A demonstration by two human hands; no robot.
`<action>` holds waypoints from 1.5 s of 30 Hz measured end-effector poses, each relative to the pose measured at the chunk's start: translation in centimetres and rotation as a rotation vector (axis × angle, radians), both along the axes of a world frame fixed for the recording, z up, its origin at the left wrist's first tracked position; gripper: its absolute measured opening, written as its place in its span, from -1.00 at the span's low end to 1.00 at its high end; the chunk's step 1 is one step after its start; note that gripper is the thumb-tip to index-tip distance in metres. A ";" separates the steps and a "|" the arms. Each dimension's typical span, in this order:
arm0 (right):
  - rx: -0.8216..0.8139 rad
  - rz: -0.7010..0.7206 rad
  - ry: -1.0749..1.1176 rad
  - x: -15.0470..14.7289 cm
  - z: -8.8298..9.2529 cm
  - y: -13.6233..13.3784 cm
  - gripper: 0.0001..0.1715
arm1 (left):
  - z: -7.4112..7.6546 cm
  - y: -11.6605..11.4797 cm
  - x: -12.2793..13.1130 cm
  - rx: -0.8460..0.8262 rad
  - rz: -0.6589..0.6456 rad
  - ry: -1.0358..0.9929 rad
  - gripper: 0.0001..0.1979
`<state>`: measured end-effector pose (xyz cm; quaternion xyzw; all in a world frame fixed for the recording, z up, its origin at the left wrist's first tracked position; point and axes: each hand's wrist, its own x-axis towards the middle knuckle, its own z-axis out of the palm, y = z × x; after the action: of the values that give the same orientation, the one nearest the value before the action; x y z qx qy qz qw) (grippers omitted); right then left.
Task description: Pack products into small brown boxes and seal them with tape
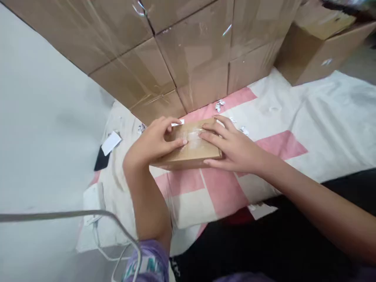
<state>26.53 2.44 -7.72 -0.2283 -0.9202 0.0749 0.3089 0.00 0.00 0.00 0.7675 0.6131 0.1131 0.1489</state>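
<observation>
A small brown cardboard box (188,154) lies on the pink and white cloth in front of me, with a shiny strip of clear tape over the middle of its top. My left hand (160,141) grips its left end, thumb on the top face and fingers curled toward the far edge. On the right end, my right hand (227,145) has its fingers on the top and far corner, with the thumb along the near side. Beyond the box's far edge a bit of white paper (178,122) shows.
Stacked, taped cartons (202,58) form a wall behind the box. An open carton (320,55) stands far right. Crumpled silvery scraps (219,105) dot the cloth (323,117). At left are a black phone-like object (101,159), a white card (111,143), a white power strip (93,201) and a cable (58,215).
</observation>
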 end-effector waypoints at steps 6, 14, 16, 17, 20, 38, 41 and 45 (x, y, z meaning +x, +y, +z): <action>-0.002 0.005 0.006 0.0 -0.1 -0.1 -0.24 | -0.6 0.8 1.1 0.055 0.109 0.104 -0.69; -0.001 0.003 0.017 0.3 -0.2 0.0 -0.27 | -0.2 0.6 -0.3 -0.087 -0.045 -0.109 -0.43; -0.005 0.014 0.023 0.3 -0.3 0.1 -0.28 | 0.1 0.3 -0.7 -0.130 -0.044 -0.120 -0.37; -0.009 0.018 0.025 0.4 -0.3 0.1 -0.28 | 0.1 0.3 -0.8 -0.142 -0.041 -0.126 -0.35; -0.022 0.014 0.020 0.4 -0.5 0.1 -0.28 | 0.1 0.3 -0.9 -0.153 -0.048 -0.150 -0.29; -0.017 -0.106 0.162 -1.8 -2.4 -0.2 -0.18 | -1.0 2.2 -2.3 -0.096 -0.063 -0.241 -0.74; -0.039 -0.157 0.267 -2.6 -3.4 -0.8 -0.19 | -0.8 2.0 -3.1 -0.123 -0.123 -0.277 -0.64; -0.026 -0.211 0.378 -3.5 -4.6 -1.6 -0.16 | -0.7 1.6 -4.5 -0.136 -0.126 -0.420 -0.65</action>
<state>23.01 0.81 -12.35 -0.3094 -0.8158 0.0957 0.4791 -4.49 1.56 -0.70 0.7520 0.5259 0.2195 0.3314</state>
